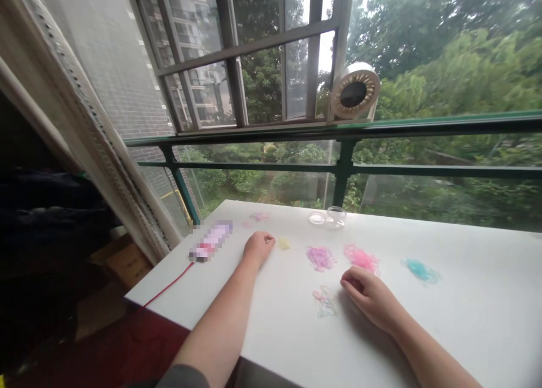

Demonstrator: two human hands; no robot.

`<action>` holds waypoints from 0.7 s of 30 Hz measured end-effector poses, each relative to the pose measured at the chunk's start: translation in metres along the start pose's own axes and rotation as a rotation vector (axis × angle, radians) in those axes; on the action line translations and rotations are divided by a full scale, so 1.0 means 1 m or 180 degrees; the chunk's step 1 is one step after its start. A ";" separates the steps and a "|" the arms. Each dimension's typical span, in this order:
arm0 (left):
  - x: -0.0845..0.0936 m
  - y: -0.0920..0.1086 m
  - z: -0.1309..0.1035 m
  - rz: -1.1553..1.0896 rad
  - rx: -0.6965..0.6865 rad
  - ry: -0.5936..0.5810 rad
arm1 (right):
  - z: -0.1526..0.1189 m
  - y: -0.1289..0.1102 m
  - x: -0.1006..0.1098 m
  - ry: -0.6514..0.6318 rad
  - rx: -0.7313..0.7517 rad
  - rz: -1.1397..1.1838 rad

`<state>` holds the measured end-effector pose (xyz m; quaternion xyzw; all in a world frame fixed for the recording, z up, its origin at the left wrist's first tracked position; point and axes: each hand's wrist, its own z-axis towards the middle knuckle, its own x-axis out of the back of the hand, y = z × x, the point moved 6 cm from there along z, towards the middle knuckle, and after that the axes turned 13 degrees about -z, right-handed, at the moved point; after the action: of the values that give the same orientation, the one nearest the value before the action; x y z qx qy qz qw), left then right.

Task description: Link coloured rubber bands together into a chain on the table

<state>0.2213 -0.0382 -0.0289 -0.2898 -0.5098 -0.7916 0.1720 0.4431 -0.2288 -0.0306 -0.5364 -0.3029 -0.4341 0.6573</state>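
My left hand (259,248) is closed in a pinch at the left edge of a small pile of pale yellow rubber bands (283,243). What its fingertips hold, if anything, is too small to make out. My right hand (367,295) is curled with its fingertips together, just in front of a pink pile of rubber bands (361,257). Whatever may be inside it is hidden. Between the hands lie purple rubber bands (320,258) and, nearer me, a loose mixed-colour pile of rubber bands (325,302). Teal rubber bands (421,270) lie to the right.
Toward the back of the white table (474,303) stand a clear round container (336,218) and a clear lid (317,218). Faint pinkish bands (259,217) lie at the back left. A blurred-out device (212,241) trails a red cable (167,286). Beyond runs a green railing (262,165).
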 end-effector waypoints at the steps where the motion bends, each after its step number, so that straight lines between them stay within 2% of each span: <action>1: -0.003 0.003 -0.002 -0.0002 -0.0006 -0.0015 | 0.000 0.000 -0.001 -0.0022 -0.0002 0.0004; 6: -0.018 0.011 -0.007 -0.0198 -0.0069 -0.0275 | 0.001 0.002 -0.004 -0.0044 0.0010 -0.0017; 9: -0.020 0.014 -0.009 -0.0324 -0.0075 -0.0289 | 0.000 0.003 -0.004 -0.0072 0.0006 -0.0035; 15: -0.011 0.020 -0.009 -0.0541 -0.0078 -0.0048 | 0.000 0.004 -0.005 -0.0180 0.0079 -0.0143; 21: -0.003 0.033 -0.009 -0.0679 -0.0555 0.0213 | -0.001 0.002 -0.003 -0.0229 0.0093 -0.0168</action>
<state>0.2404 -0.0601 -0.0100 -0.2212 -0.4609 -0.8559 0.0779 0.4441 -0.2286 -0.0339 -0.5338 -0.3467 -0.4272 0.6421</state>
